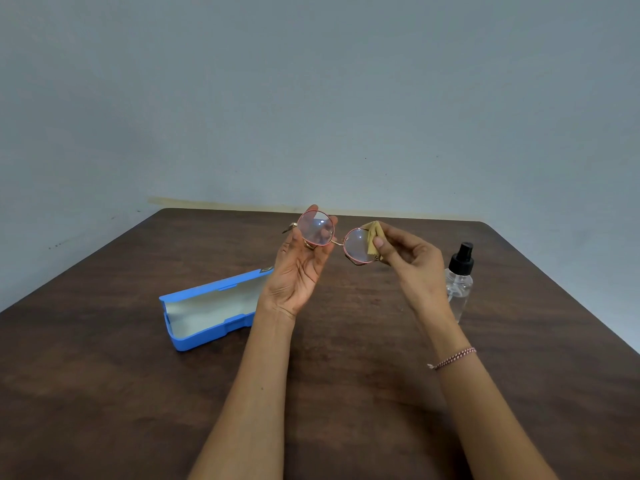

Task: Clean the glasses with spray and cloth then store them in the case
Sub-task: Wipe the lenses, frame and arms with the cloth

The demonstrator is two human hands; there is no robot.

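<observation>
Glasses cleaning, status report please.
Left hand holds glasses aloft. Right hand pinches cloth on one lens. Case open, spray bottle upright; nothing in the way.

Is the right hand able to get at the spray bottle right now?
Probably yes: the spray bottle stands upright on the table just beside the right hand, nothing between them. But that hand pinches the cloth against the glasses, so it would likely need to let go first.

Dark wooden table (346, 393) with open blue case (207, 306), spray bottle (459, 282).
</observation>
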